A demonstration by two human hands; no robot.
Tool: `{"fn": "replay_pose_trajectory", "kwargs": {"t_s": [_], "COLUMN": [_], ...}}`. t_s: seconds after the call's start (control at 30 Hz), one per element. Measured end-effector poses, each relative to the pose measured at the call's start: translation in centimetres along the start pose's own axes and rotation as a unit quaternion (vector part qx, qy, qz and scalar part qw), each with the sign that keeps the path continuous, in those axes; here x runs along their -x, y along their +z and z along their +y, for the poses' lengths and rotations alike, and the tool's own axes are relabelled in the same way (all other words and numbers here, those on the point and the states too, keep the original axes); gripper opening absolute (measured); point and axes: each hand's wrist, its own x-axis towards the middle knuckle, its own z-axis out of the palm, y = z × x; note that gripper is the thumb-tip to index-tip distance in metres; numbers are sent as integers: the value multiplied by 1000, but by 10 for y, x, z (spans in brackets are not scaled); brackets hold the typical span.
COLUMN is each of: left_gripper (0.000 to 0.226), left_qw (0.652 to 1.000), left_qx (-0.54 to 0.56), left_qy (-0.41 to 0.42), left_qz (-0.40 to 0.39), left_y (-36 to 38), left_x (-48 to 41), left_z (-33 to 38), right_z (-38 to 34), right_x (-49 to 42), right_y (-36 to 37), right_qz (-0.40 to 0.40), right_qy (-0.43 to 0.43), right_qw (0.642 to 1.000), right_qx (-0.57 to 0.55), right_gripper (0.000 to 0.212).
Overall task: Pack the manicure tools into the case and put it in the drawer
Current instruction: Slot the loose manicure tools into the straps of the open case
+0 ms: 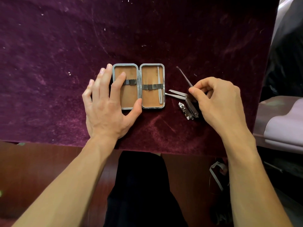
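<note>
Head view: left hand lays straight fingers on the open case's left half; right hand fingers pinch a thin file just right of it.

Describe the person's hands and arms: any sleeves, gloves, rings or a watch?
The left hand and right hand wear no gloves, rings, watch or bracelet. No sleeve shows on either arm right down to the frame's edge. The nails look short and unpainted.
</note>
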Motion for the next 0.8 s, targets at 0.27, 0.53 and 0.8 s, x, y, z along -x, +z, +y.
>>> {"fn": "replay_pose_trajectory", "kwargs": {"t_s": [0.27,0.53,0.8], "left_gripper": [74,73,72], "left_qw": [1000,1000,1000], "left_qx": [-6,-7,-7], "left_qy": [0,-1,-1], "left_qz": [1,0,5], "left_y": [0,0,0], "left_x": [-1,-1,0], "left_z": [0,0,0], "right_z": [-25,-26,-28], "right_x": [48,78,73], "right_y": [16,39,45], "right_qz": [-129,-189,-173], "right_qy": [50,101,111], "right_qw": [952,919,923], "right_qx": [-275,-332,-325], "right_gripper": [32,36,37]}}
